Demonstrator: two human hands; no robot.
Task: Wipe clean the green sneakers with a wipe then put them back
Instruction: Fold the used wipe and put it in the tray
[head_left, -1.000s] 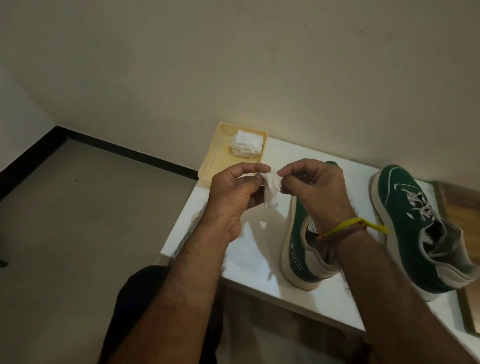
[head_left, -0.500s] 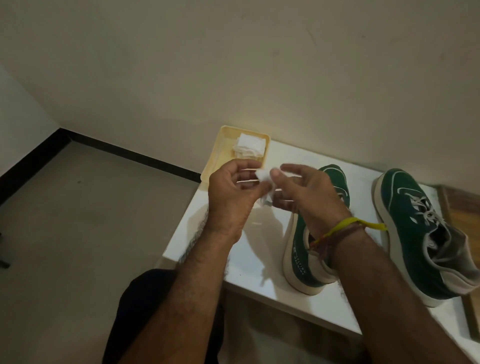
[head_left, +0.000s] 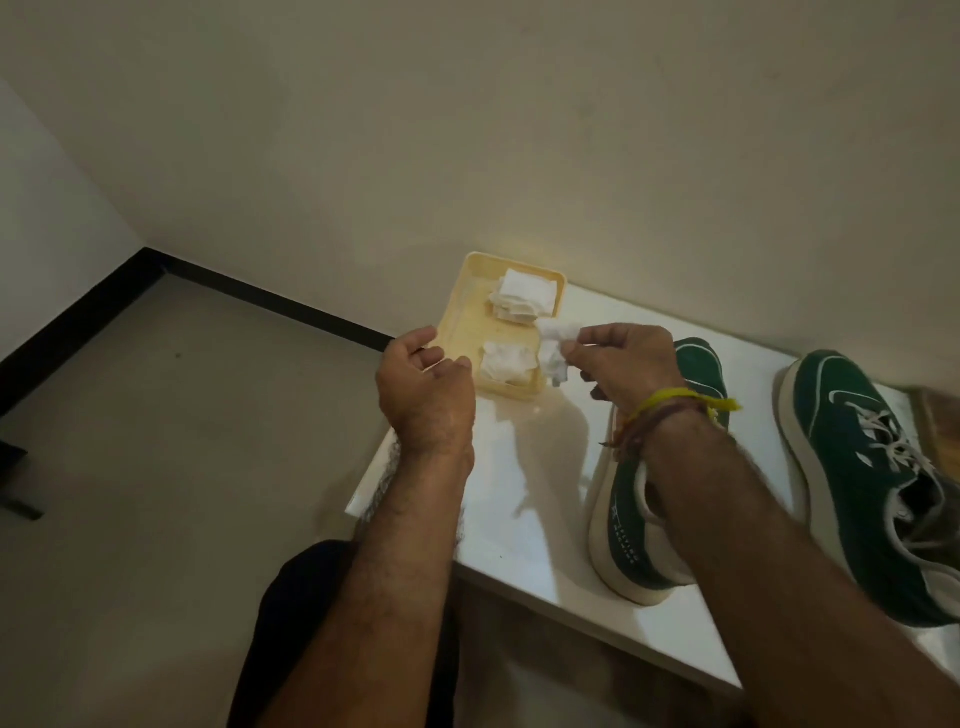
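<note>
The left hand (head_left: 423, 387) has let go of the wipe (head_left: 555, 347) and now hangs loosely curled, its grip released; the right hand (head_left: 621, 366) alone pinches the wipe, crumpled, above the tabletop (head_left: 524, 467). The wipe looks ready; wiping has not begun. Both green sneakers (head_left: 670, 467) stand at 3 o'clock of the hands, untouched. The yellow tray (head_left: 457, 317) of spare wipes lies at 12 o'clock, blocking nothing.

Two green sneakers with off-white soles stand upright on the white worktop (head_left: 519, 519), well apart: left sneaker (head_left: 628, 525), right sneaker (head_left: 872, 467), laces visible. One crumpled white wipe (head_left: 555, 348) hangs pinched above the worktop.
</note>
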